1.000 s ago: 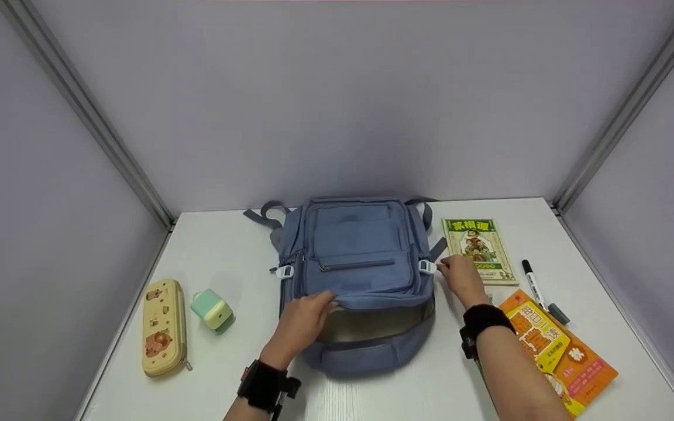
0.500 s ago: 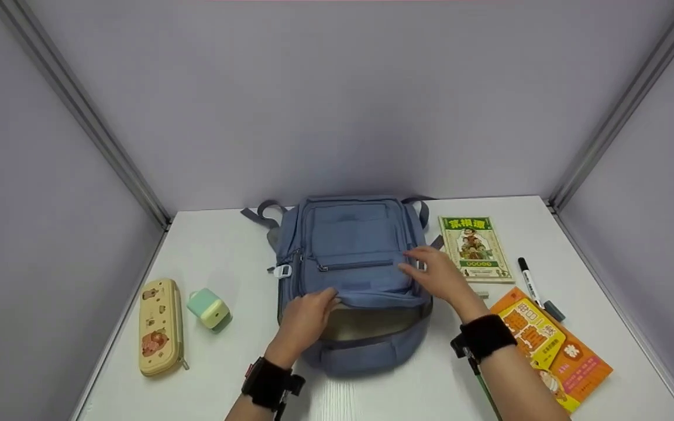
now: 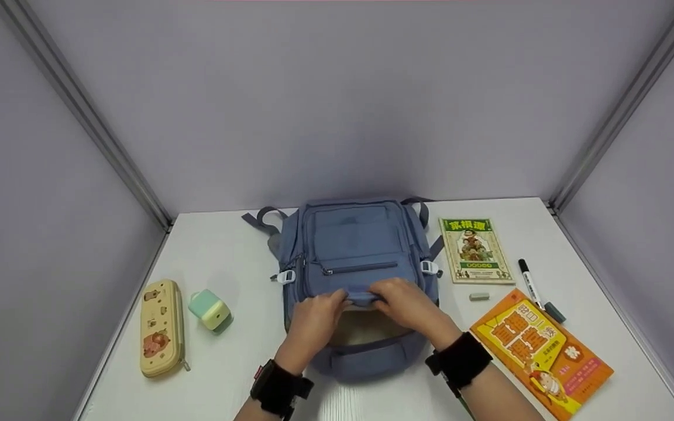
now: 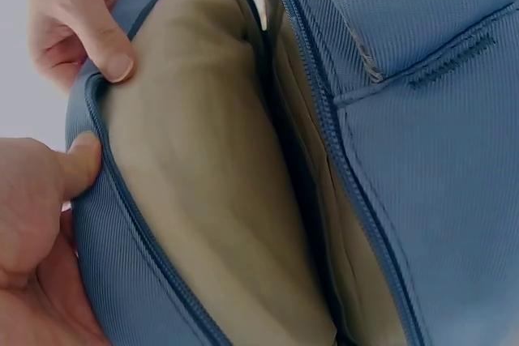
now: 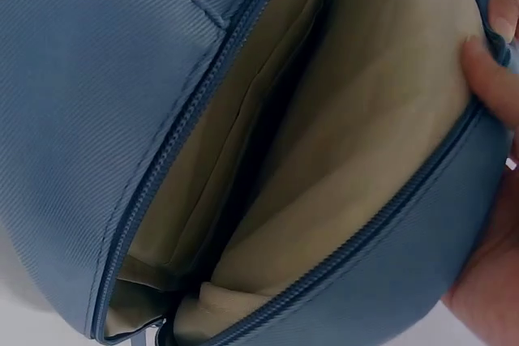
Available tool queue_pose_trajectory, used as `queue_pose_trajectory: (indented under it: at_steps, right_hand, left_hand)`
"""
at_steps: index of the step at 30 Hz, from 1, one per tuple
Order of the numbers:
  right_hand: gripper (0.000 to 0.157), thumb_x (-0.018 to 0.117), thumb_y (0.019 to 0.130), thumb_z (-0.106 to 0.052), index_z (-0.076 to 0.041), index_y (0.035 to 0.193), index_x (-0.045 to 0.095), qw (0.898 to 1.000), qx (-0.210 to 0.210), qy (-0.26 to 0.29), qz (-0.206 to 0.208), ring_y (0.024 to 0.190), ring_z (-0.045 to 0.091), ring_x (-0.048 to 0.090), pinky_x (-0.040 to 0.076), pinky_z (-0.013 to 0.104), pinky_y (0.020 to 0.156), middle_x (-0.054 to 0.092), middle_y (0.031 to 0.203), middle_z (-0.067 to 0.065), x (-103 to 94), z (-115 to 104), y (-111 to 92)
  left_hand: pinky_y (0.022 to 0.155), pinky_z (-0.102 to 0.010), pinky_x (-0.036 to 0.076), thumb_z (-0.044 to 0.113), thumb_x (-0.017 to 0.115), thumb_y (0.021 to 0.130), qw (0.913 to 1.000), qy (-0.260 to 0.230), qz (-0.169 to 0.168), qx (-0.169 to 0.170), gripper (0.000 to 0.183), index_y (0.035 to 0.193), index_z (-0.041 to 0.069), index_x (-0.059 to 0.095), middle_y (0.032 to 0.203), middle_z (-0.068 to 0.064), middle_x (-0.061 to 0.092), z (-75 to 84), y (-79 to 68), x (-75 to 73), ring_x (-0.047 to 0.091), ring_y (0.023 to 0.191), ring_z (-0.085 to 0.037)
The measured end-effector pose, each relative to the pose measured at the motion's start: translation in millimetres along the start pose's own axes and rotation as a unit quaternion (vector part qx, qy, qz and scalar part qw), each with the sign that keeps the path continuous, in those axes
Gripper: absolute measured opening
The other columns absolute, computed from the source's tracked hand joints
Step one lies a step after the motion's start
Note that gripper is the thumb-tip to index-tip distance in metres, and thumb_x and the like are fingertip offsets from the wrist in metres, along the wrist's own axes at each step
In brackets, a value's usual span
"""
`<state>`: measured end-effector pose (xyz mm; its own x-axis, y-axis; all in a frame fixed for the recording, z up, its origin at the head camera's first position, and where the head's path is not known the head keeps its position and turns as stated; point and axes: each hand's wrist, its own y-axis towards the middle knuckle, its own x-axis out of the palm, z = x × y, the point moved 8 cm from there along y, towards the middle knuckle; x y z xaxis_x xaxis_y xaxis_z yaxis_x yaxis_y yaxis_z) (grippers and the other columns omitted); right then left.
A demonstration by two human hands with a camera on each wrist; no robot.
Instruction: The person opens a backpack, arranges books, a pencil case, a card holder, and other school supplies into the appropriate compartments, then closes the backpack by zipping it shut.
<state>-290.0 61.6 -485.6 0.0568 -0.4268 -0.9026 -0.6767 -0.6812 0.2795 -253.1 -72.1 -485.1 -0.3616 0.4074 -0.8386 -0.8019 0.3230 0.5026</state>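
A blue backpack lies on the white table, its main compartment unzipped along the near side. My left hand pinches the upper edge of this opening, thumb on the inside. Close by on the right, my right hand pinches the same edge. Between the two zipper edges, the tan lining shows in the left wrist view. The other edge, with the carrying handle, sags toward the front of the table. The right wrist view shows the dark gap deep inside; its bottom is hidden.
Left of the bag are a yellow zippered case and a green-and-yellow block-shaped object. On the right lie a green booklet, a small grey block, a black-capped marker and an orange book. Grey panels surround the table.
My right hand has left the white buckle at the bag's right side, moved left and taken hold of the opening's edge. My left hand keeps its hold on that edge.
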Motion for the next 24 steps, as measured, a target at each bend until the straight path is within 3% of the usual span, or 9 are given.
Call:
queue_pose_trajectory:
  at_steps: [2,5,8,10,15,21,24]
  right_hand:
    - [0.011,0.073,0.085,-0.004,-0.01,0.089,0.065,1.0,-0.015,-0.011,0.006,0.076,0.022,0.065,0.051,0.038,0.066,0.066,0.082,0.003,-0.3,-1,0]
    - [0.013,0.071,0.086,-0.002,-0.009,0.097,0.067,0.999,-0.035,-0.004,0.024,0.081,0.023,0.067,0.053,0.039,0.07,0.069,0.088,0.005,-4.6,-1,-1]
    - [0.021,0.069,0.086,0.002,-0.007,0.105,0.068,0.998,-0.044,0.017,0.042,0.089,0.026,0.068,0.053,0.04,0.077,0.07,0.097,0.007,-10.1,3,-1]
    - [0.025,0.066,0.086,0.004,-0.007,0.109,0.068,0.997,-0.048,0.031,0.046,0.094,0.026,0.067,0.053,0.04,0.082,0.071,0.102,0.008,-12.1,7,-1]
    - [0.031,0.062,0.086,0.009,-0.004,0.114,0.067,0.996,-0.049,0.055,0.048,0.104,0.029,0.065,0.051,0.041,0.09,0.069,0.111,0.01,-7.1,21,0]
    - [0.029,0.063,0.088,0.008,-0.005,0.114,0.066,0.997,-0.021,0.042,0.057,0.106,0.029,0.064,0.05,0.041,0.09,0.069,0.112,0.011,-1.4,41,3]
    - [0.028,0.066,0.088,0.005,-0.006,0.114,0.066,0.998,-0.012,0.021,0.065,0.105,0.029,0.065,0.05,0.042,0.09,0.068,0.113,0.01,-8.4,45,7]
  left_hand:
    - [0.048,-0.039,0.046,0.029,0.067,0.093,0.9997,-0.018,0.005,0.011,0.017,0.088,0.014,0.061,0.069,-0.001,0.065,-1.5,-1.7,-0.6,0.064,0.056,-0.024]
    - [0.072,-0.043,0.053,0.028,0.069,0.093,0.9981,-0.054,0.0,0.029,0.017,0.099,0.012,0.067,0.083,-0.002,0.069,-8.3,-3.8,-0.9,0.068,0.072,-0.022]
    - [0.094,-0.051,0.046,0.029,0.068,0.093,0.9948,-0.094,-0.02,0.034,0.025,0.111,0.011,0.068,0.102,-0.005,0.07,-23.5,-6.6,1.0,0.067,0.095,-0.023]
    - [0.1,-0.055,0.04,0.029,0.068,0.094,0.99,-0.132,-0.038,0.03,0.028,0.116,0.011,0.068,0.113,-0.006,0.068,-36.9,-8.6,4.7,0.064,0.108,-0.023]
    - [0.101,-0.048,0.041,0.028,0.065,0.096,0.9778,-0.194,-0.08,0.001,0.031,0.12,0.008,0.068,0.127,-0.008,0.064,-58.0,-12.0,19.0,0.058,0.12,-0.027]
    - [0.089,-0.044,0.051,0.018,0.067,0.094,0.9853,-0.15,-0.082,-0.005,0.032,0.123,0.004,0.066,0.117,-0.013,0.068,-54.2,-4.0,26.0,0.065,0.107,-0.03]
    - [0.076,-0.042,0.054,0.014,0.069,0.091,0.9886,-0.134,-0.068,0.005,0.022,0.111,0.005,0.07,0.099,-0.011,0.072,-53.2,6.4,19.7,0.069,0.089,-0.026]
